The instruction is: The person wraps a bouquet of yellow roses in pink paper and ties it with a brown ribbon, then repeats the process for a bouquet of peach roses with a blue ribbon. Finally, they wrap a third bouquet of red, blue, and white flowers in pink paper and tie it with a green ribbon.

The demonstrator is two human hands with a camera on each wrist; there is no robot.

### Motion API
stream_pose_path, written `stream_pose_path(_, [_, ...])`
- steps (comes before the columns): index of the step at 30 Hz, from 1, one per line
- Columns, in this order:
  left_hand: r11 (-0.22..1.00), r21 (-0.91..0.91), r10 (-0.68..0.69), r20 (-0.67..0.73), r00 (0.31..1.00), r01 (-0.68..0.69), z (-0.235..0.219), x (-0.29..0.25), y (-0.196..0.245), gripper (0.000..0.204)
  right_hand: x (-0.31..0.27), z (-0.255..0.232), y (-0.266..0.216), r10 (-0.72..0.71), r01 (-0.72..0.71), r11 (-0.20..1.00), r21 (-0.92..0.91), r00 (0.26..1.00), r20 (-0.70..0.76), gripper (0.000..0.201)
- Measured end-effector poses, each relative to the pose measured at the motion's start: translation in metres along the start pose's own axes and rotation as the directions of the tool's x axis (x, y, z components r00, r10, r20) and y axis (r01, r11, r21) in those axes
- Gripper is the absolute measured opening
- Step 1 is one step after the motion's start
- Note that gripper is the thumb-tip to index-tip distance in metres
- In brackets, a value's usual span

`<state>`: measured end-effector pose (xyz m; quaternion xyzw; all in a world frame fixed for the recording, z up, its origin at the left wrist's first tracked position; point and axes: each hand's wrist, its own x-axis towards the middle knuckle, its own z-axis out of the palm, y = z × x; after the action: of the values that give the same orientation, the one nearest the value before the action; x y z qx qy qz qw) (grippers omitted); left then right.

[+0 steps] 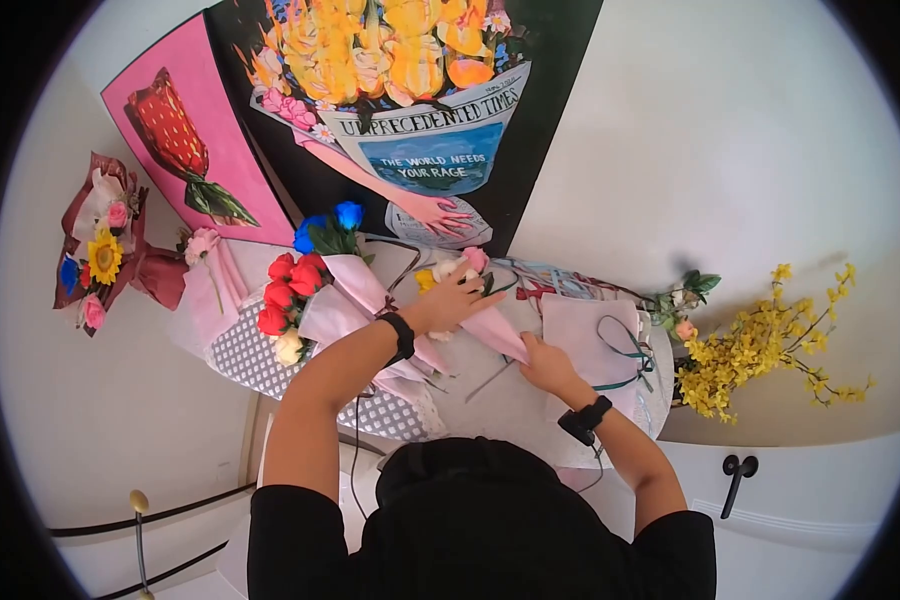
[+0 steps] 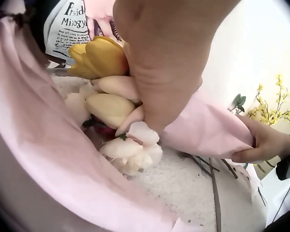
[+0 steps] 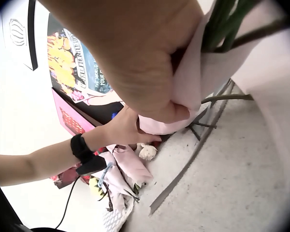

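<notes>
A small bouquet [image 1: 495,328] lies across the middle of the table, wrapped in pale pink paper [image 2: 208,126]. Yellow tulips [image 2: 104,57], cream tulips [image 2: 110,108] and a white flower [image 2: 133,152] show at its head. My left hand [image 1: 453,300] holds it just below the blooms, with the thumb on the near side. My right hand [image 1: 548,365] grips the narrow lower end, thumb pressed on the paper fold. Green stems [image 3: 227,24] stick out past that hand in the right wrist view. The left palm is hidden against the paper.
Left of the bouquet lie wrapped red roses [image 1: 285,290] and blue roses [image 1: 348,215]. Pink paper sheets [image 1: 585,335] with a green ribbon [image 1: 620,380] lie to the right, before yellow blossom branches [image 1: 735,360]. Paintings [image 1: 560,60] lean behind; a loose stem [image 3: 183,166] lies nearby.
</notes>
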<state>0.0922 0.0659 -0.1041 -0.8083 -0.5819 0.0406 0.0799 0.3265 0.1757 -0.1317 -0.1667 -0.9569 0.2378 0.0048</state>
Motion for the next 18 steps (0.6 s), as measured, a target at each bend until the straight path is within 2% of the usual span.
stream_pose_path(3, [0.997,0.061,0.048,-0.082,0.996,-0.043,0.019,0.003,-0.005,0.092,-0.005,-0.011,-0.001,0.061,-0.062,0.998,0.014,0.996,0.06,0.048])
stream_pose_path(7, [0.99,0.139,0.012,-0.09,0.996,0.001,0.02,0.0,0.0,0.082,-0.017,-0.028,0.01,0.029,-0.032,0.998,0.057,0.998,0.055,0.048])
stream_pose_path(9, [0.982,0.169,-0.09,0.026,0.996,0.084,0.016,-0.002,0.001,0.056,-0.024,-0.04,0.031,-0.032,0.032,0.999,-0.004,0.995,0.09,0.051])
stream_pose_path(10, [0.982,0.167,-0.088,0.026,0.996,0.082,0.016,-0.003,-0.002,0.056,-0.028,-0.05,0.039,-0.029,0.03,1.0,-0.004,0.995,0.091,0.051])
stream_pose_path(12, [0.99,0.111,-0.075,-0.06,0.995,0.081,0.016,-0.007,-0.013,0.032,-0.04,-0.082,0.05,0.01,-0.01,1.0,0.0,0.987,0.158,0.052])
stream_pose_path(13, [0.991,0.107,-0.078,-0.061,0.995,0.084,0.012,-0.008,-0.02,0.032,-0.046,-0.097,0.059,0.032,-0.027,0.999,-0.033,0.986,0.164,0.05])
stream_pose_path(15, [0.974,0.178,-0.138,-0.025,0.99,0.141,-0.003,-0.012,-0.039,0.02,-0.06,-0.126,0.077,0.086,-0.072,0.994,-0.081,0.979,0.187,0.047])
stream_pose_path(18, [0.968,0.227,-0.091,-0.081,0.993,0.107,-0.012,-0.026,-0.07,0.019,-0.078,-0.167,0.091,0.173,-0.161,0.984,-0.076,0.964,0.203,0.046])
